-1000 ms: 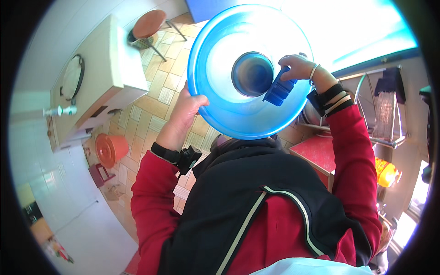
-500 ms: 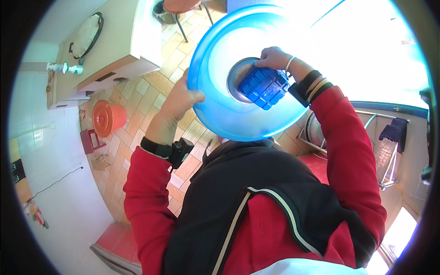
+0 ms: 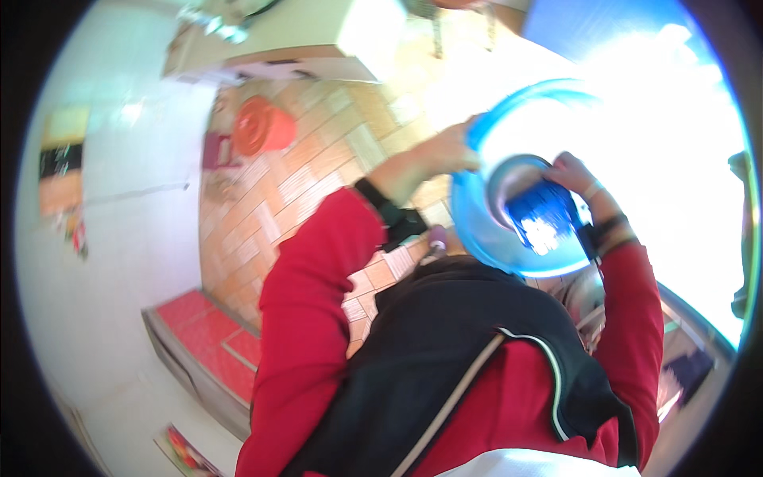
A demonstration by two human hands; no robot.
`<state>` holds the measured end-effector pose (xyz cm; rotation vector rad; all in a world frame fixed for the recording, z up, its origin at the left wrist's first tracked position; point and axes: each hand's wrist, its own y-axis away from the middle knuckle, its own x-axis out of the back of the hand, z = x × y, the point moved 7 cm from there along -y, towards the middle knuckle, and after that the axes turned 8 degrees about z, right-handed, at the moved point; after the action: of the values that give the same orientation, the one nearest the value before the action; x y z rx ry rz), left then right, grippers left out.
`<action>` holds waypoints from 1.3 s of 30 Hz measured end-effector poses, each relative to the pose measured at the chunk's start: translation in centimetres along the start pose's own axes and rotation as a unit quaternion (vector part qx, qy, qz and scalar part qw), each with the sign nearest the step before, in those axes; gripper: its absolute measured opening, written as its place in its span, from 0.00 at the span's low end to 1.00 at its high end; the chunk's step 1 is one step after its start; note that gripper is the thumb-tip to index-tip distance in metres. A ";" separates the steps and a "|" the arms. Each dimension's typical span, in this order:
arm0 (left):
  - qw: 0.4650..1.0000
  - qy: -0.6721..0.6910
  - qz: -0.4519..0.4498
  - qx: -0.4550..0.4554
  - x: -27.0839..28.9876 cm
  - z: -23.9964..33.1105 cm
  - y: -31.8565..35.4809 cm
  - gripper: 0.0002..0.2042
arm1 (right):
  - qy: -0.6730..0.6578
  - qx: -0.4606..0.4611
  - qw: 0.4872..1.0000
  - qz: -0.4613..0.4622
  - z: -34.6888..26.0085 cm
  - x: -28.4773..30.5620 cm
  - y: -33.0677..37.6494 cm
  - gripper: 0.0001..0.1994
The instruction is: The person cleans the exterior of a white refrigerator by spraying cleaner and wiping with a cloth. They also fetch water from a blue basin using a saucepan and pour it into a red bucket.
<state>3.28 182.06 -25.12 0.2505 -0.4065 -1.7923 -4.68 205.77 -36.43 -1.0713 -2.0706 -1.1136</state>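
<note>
- Fingers (image 3: 549, 172) of the right hand (image 3: 572, 173), head view: bent together at the top edge of the blue ribbed container (image 3: 539, 208), which I read as pinched between them and the thumb; blur hides each fingertip from me.
- Left hand (image 3: 447, 153), same view: clamped on the left side of the blue basin (image 3: 466, 208), thumb at the near side of the rim; I cannot tell how the fingers lie behind it.
- Blue ribbed container: one, tilted, inside the outline of the basin, with bright glare on its lower part.
- Round grey vessel (image 3: 497, 191): one, within the basin, partly covered by the container; I cannot tell whether the two touch.
- Blue basin: one, large and round, in front of the wearer and toward my right; its far right side is lost to me in white glare.
- Wrist pieces: black strap (image 3: 369, 194) with a dark device (image 3: 404, 230) on the left; pale bracelet (image 3: 591, 191) and dark bands (image 3: 613, 229) on the right.
- Clothing: red sleeves (image 3: 318, 262), black garment (image 3: 469, 318) with pale trim.
- Surroundings: orange-pink bucket (image 3: 275, 127) on the tiled floor (image 3: 298, 187), pale cabinet (image 3: 318, 36) beyond it, red-tiled ledge (image 3: 208, 327) at lower left.
</note>
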 end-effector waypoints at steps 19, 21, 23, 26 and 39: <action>0.994 0.091 0.017 0.057 1.5 -3.0 -1.9 0.31 | -0.187 -0.004 0.981 0.059 -2.8 6.7 8.8 0.24; 0.986 0.135 0.022 0.094 1.5 -3.6 -1.9 0.34 | -0.194 -0.004 0.965 0.178 -4.0 10.3 11.8 0.24; 0.979 0.167 -0.020 0.112 0.8 -3.8 -3.8 0.34 | -0.272 -0.025 0.923 0.271 -4.0 13.5 15.3 0.23; 0.978 0.156 -0.053 0.131 -1.4 -5.8 -6.2 0.32 | -0.421 -0.028 0.823 0.380 -2.6 14.7 21.8 0.20; 0.958 0.093 -0.222 0.159 -20.8 -3.8 -4.0 0.34 | -0.613 -0.031 0.351 0.707 7.1 0.9 53.4 0.10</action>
<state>6.49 202.46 -31.11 0.7818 -0.5325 -2.1113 39.15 230.30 -16.92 -3.1718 -0.4846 0.9016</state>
